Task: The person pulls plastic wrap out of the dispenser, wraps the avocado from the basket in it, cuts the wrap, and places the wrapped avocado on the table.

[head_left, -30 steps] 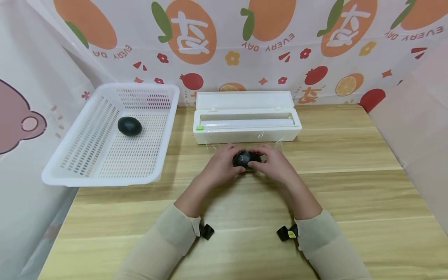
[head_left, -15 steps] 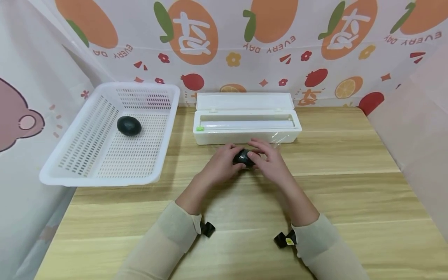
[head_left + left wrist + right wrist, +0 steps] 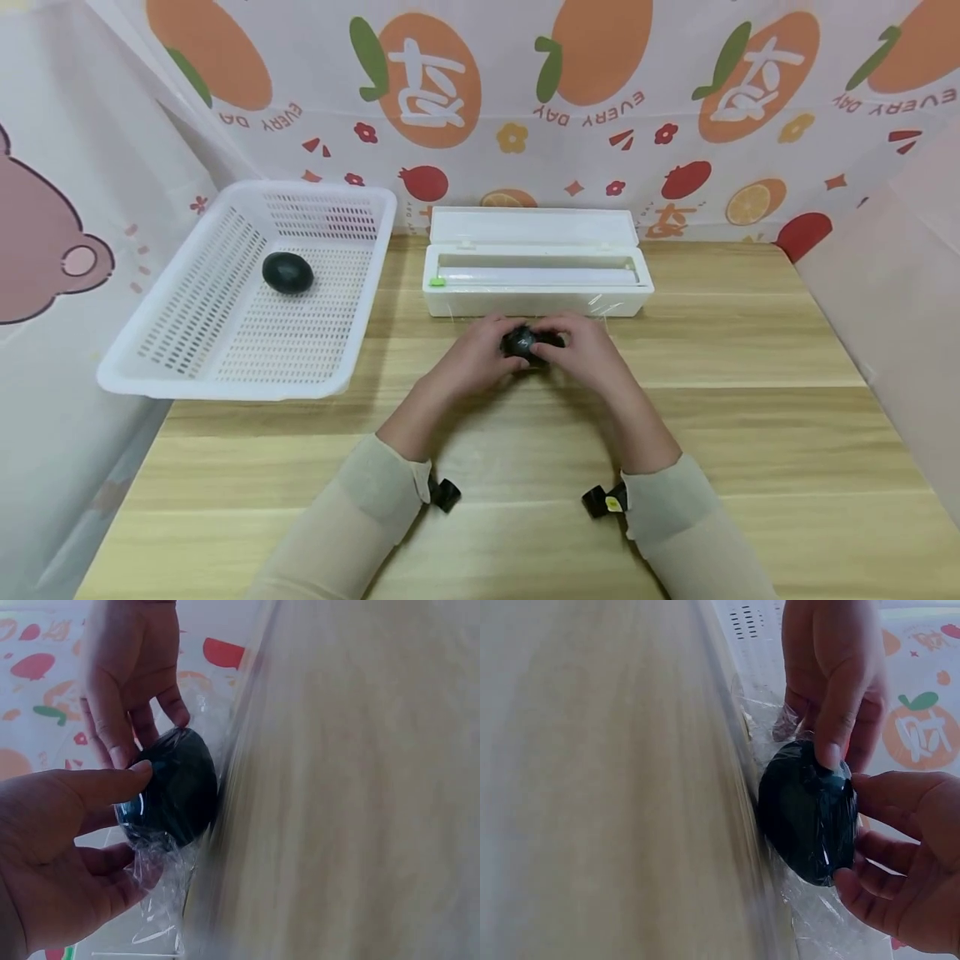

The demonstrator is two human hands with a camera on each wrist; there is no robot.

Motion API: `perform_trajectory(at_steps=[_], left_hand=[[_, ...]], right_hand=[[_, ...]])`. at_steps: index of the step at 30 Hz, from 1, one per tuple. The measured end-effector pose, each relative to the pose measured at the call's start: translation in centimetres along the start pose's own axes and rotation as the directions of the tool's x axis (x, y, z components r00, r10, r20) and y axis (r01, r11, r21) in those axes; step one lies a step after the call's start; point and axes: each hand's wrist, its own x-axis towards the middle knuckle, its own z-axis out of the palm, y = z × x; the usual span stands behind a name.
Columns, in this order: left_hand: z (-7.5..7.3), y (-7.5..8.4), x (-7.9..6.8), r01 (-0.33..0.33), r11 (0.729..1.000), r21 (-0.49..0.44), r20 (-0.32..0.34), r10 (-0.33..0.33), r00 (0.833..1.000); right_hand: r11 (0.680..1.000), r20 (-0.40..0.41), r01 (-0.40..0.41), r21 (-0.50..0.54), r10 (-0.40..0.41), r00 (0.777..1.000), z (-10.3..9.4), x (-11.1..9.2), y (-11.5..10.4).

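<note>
In front of the wrap box, both hands hold a smooth, dark green egg-shaped object (image 3: pixel 522 343) with clear plastic wrap (image 3: pixel 161 889) around it. My left hand (image 3: pixel 478 357) grips its left end, the thumb lying over the dark surface. At the other end, my right hand (image 3: pixel 590 354) pinches it between thumb and fingers. The wrist views show the wrap tight and shiny over the object (image 3: pixel 806 814), with loose crumpled film trailing past both ends. A second dark green egg-shaped object (image 3: pixel 288 273), apparently unwrapped, lies in the white basket (image 3: pixel 372 292).
Just behind the hands stands a white cling-film box (image 3: pixel 540 302), its lid (image 3: pixel 532 227) raised and a film roll (image 3: pixel 536 277) inside. A green slider (image 3: pixel 438 282) sits at its left front. The wooden table (image 3: pixel 750 433) meets a fruit-print curtain (image 3: pixel 600 158) at the back.
Half a second ago my right hand was raised with fingers looser over the object; now it has come back down and pinches its right end. The left hand keeps its grip.
</note>
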Motion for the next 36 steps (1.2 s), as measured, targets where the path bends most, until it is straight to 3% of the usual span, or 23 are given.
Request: perform_trajectory(at_steps=[5, 8, 12, 14, 17, 20, 24, 31, 36], left_hand=[[-0.7, -0.6, 0.0, 0.035, 0.997, -0.064, -0.011, -0.036, 0.999], [-1.3, -0.2, -0.2, 0.032, 0.997, -0.063, -0.061, -0.036, 0.997], [-1.9, 0.8, -0.3, -0.050, 0.998, -0.034, -0.158, 0.044, 0.986], [-1.8, 1.2, -0.2, -0.094, 0.996, -0.005, -0.174, 0.092, 0.980], [-1.2, 1.5, 0.1, -0.110, 0.994, 0.030, -0.133, 0.113, 0.985], [-0.5, 1.4, 0.4, -0.074, 0.996, 0.045, -0.094, 0.078, 0.993], [0.2, 1.2, 0.6, -0.038, 0.997, 0.064, -0.100, 0.044, 0.994], [0.3, 0.9, 0.9, -0.025, 0.995, 0.100, -0.103, 0.035, 0.994], [0.2, 0.8, 0.9, -0.039, 0.992, 0.121, -0.088, 0.050, 0.995]], right_hand=[[0.999, 0.023, -0.039, 0.006, 0.039, 0.999, -0.2, 0.4, 0.1], [0.999, 0.029, -0.051, 0.003, 0.051, 0.998, -0.3, 0.6, 0.1], [0.999, 0.027, -0.050, -0.009, 0.050, 0.998, -0.5, 0.8, 0.1], [0.999, 0.024, -0.043, -0.014, 0.043, 0.999, -0.5, 0.9, 0.0], [0.999, 0.018, -0.034, -0.011, 0.035, 0.999, -0.4, 0.9, 0.0], [1.000, 0.014, -0.030, -0.008, 0.030, 0.999, -0.3, 0.9, 0.1], [0.999, 0.008, -0.038, 0.001, 0.038, 0.999, -0.2, 0.9, 0.2], [0.997, -0.169, 0.043, 0.066, -0.032, 0.985, -0.9, 0.7, 0.0], [0.993, -0.109, 0.096, 0.069, -0.088, 0.990, -0.6, 0.8, 0.2]])
